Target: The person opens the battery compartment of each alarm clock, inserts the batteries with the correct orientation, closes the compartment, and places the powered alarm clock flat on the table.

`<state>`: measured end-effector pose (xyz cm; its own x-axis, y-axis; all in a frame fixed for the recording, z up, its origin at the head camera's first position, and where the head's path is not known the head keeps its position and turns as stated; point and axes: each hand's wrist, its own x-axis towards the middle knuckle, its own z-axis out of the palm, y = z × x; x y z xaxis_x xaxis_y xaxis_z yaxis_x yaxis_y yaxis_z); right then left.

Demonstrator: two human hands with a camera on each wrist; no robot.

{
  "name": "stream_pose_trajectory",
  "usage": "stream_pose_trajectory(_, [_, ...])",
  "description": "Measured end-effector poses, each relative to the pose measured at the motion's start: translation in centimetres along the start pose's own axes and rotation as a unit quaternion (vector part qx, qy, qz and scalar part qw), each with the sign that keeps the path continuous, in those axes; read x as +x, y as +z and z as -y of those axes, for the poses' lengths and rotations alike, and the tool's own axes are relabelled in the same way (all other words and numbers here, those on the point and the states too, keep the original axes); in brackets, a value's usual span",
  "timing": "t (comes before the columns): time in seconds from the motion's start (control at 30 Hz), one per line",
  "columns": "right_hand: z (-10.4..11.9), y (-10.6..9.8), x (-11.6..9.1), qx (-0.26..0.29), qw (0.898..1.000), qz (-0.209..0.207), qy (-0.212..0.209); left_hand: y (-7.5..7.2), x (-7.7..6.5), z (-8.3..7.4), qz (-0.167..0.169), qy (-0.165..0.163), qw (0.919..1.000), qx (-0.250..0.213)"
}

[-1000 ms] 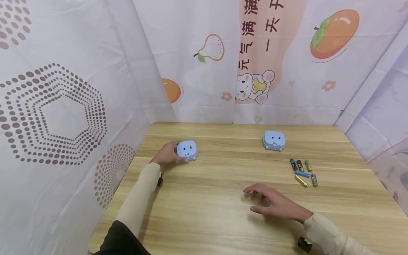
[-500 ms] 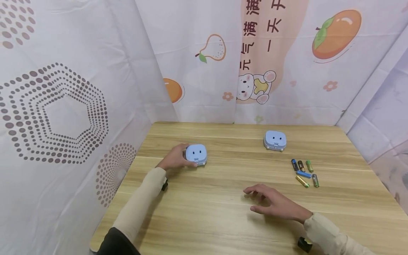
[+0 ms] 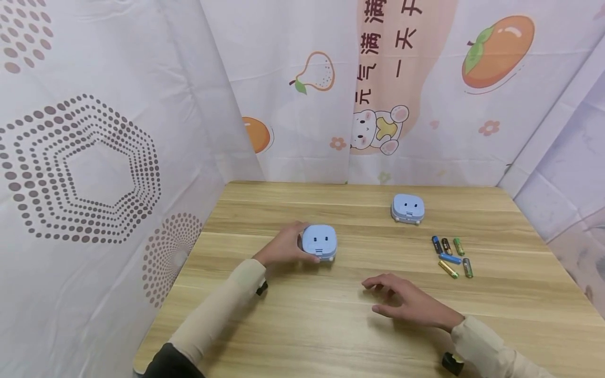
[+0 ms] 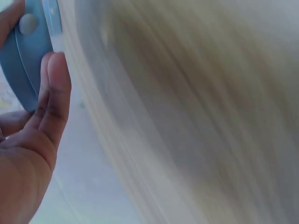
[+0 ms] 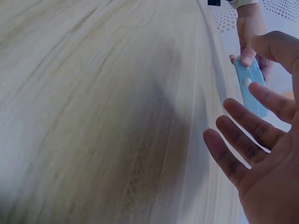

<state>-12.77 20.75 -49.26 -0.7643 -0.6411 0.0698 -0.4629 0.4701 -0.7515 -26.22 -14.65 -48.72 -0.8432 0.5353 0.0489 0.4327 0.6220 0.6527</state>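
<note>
A small light-blue box with rounded corners, a face with two dark eyes and a front latch is held close over the table, left of centre. My left hand grips it by its left side, thumb at the front and fingers behind. In the left wrist view a pale round foot shows on the box. Off to the right, my right hand hovers over the wood with fingers loosely bent and nothing in them. The right wrist view shows its fingers spread, with the blue box beyond.
A matching light-blue box stands at the back right of the wooden table. Several batteries of different colours lie in a loose group in front of it. Printed curtains hang behind and at the sides.
My left hand has carried the blue box rightward and toward me, from the table's back left to nearer the middle. My right hand stays in place.
</note>
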Motion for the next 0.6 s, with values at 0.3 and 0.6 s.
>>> stream_pose_trajectory(0.3, [-0.3,-0.2,-0.2,0.008,1.000,-0.003,0.008,2.7,0.1,-3.8,0.012,0.023,0.9996,0.006])
stream_pose_trajectory(0.6, [-0.5,-0.3,-0.5,0.014,1.000,-0.001,0.012,4.6,0.3,-5.2,0.025,0.028,0.9991,0.020])
